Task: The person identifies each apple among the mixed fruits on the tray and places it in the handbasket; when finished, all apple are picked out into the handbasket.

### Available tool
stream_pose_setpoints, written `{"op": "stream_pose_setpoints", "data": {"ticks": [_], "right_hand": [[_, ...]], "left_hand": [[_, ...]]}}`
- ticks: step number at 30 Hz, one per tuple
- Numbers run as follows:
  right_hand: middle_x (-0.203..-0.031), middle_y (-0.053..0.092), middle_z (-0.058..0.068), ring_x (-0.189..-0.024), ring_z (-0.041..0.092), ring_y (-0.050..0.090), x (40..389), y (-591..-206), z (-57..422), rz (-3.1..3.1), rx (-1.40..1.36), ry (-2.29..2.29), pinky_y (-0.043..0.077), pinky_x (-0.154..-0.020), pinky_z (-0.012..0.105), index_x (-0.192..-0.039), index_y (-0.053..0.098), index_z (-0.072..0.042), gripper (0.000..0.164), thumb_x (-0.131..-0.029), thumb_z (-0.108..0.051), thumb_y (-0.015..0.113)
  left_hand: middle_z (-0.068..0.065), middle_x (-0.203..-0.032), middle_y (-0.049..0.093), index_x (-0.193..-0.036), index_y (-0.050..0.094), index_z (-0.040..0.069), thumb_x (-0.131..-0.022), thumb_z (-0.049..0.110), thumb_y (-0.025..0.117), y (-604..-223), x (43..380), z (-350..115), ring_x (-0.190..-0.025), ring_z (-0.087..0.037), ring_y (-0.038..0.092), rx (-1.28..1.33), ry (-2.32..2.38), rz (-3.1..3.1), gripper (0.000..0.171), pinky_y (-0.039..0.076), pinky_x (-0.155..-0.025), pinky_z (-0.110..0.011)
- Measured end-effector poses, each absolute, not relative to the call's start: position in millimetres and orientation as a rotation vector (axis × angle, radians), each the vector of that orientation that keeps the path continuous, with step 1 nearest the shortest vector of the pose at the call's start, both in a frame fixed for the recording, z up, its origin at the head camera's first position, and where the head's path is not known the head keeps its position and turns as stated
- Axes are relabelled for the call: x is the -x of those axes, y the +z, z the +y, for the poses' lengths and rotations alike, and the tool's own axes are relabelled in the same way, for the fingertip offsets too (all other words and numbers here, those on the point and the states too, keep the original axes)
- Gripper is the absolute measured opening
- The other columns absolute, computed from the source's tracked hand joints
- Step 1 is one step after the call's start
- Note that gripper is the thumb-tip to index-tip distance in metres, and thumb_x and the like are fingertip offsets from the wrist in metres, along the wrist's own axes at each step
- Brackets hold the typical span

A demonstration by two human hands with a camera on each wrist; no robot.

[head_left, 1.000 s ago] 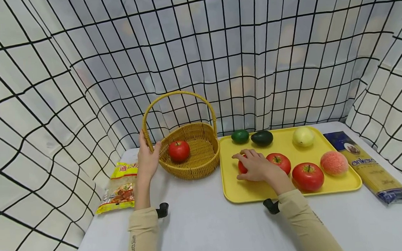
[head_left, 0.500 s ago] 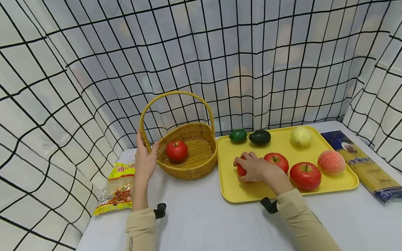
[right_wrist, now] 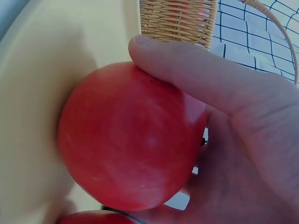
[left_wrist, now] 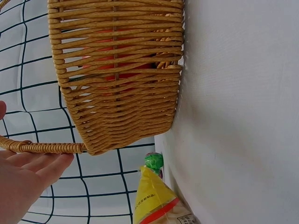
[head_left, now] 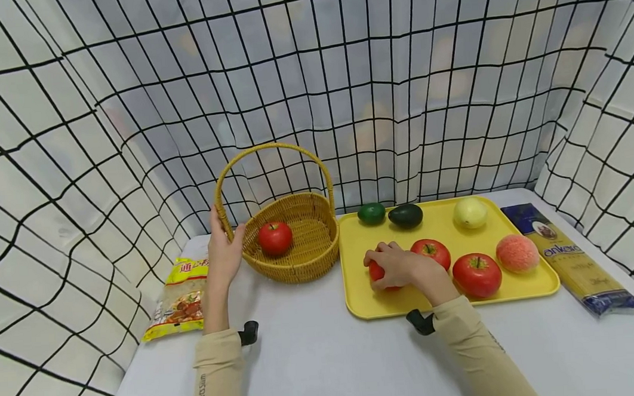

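Note:
My left hand (head_left: 225,253) rests against the side of the wicker basket's arched handle (left_wrist: 51,148). Its fingers lie fairly straight along the handle, the thumb standing apart. A red apple (head_left: 275,238) sits inside the basket (head_left: 299,273). On the yellow tray (head_left: 363,306), my right hand (head_left: 401,267) grips another red apple (right_wrist: 131,140), thumb on one side and curled fingers round the other. That apple is still low over the tray; whether it touches the tray is hard to tell. Right beside the hand sit two more red apples, one nearer (head_left: 431,253) and one farther right (head_left: 477,275).
The tray also bears two dark green avocados (head_left: 406,216), a pale yellow-green fruit (head_left: 470,212) and a fuzzy pink peach (head_left: 517,253). A pasta packet (head_left: 573,256) lies right of the tray, a yellow food bag (head_left: 179,298) left of the basket. Black netting (head_left: 365,100) surrounds the white table.
My right fingers have closed round the apple on the tray. The left hand stays at the basket handle. The whole head view has shifted slightly.

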State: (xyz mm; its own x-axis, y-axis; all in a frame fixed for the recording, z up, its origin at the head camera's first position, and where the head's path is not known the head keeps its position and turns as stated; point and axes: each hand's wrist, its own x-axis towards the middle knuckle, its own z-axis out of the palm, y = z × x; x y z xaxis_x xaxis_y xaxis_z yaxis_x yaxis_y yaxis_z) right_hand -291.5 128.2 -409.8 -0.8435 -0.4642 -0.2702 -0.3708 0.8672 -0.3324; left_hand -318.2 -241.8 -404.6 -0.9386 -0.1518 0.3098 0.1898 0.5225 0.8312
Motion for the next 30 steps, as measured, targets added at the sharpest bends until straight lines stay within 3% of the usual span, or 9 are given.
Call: {"op": "stream_pose_setpoints", "data": {"ticks": [11, 18, 30], "right_hand": [[-0.133, 0.054, 0.013, -0.117, 0.028, 0.050, 288, -405, 121, 2.646, 0.581, -0.336, 0.056, -0.092, 0.045, -0.132, 0.060, -0.021, 0.050, -0.087, -0.034, 0.079], [-0.128, 0.056, 0.013, -0.115, 0.027, 0.050, 290, -403, 114, 2.684, 0.664, -0.409, 0.056, -0.092, 0.043, -0.136, 0.057, -0.015, 0.054, -0.089, -0.033, 0.076], [-0.142, 0.054, 0.014, -0.127, 0.033, 0.048, 297, -392, 100, 2.947, 0.868, -0.589, 0.051, -0.098, 0.054, -0.137, 0.058, -0.018, 0.053, -0.091, -0.036, 0.077]], "left_hand": [[-0.020, -0.172, 0.015, -0.166, -0.008, 0.022, -0.108, 0.034, 0.047, -402, 315, -243, -0.158, -0.039, 0.022, 0.025, -1.409, -2.422, 0.081, 0.025, -0.126, -0.060], [-0.019, -0.172, 0.012, -0.166, -0.008, 0.021, -0.108, 0.037, 0.046, -403, 314, -248, -0.158, -0.040, 0.020, 0.043, -1.412, -2.402, 0.081, 0.024, -0.127, -0.060], [-0.019, -0.172, 0.013, -0.166, -0.011, 0.029, -0.107, 0.042, 0.045, -404, 315, -248, -0.158, -0.042, 0.021, -0.003, -1.396, -2.445, 0.082, 0.023, -0.126, -0.063]]}}
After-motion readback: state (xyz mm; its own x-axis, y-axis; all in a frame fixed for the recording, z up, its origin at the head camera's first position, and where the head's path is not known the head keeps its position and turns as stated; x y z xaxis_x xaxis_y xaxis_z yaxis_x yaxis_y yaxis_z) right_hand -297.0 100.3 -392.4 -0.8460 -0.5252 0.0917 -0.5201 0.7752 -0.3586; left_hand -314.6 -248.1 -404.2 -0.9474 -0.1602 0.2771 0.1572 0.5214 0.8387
